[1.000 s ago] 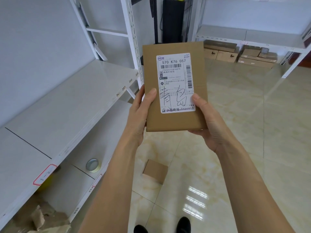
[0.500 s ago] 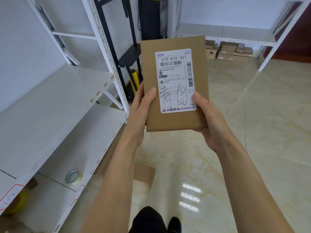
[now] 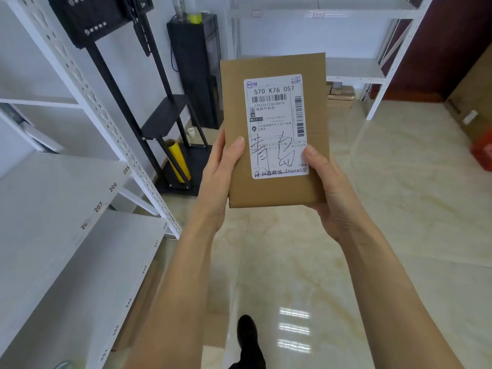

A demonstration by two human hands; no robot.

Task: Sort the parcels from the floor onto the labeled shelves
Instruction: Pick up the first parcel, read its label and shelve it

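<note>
Both hands, left hand (image 3: 218, 171) and right hand (image 3: 326, 182), grip the parcel (image 3: 275, 129) upright between them.

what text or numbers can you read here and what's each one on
"570 K76 057": top of the shipping label on the parcel.
"770326723836070": under the label's barcode.
"南昌中转包": label, below that.
"青岛": handwritten across the label.
"抖音商城": label's bottom edge.
"205", "206", "207": front edge of the upper shelf.
"549", "550": front edge of the lower shelf.
Label's fine print and the far shelf tags: too small to read.
</note>
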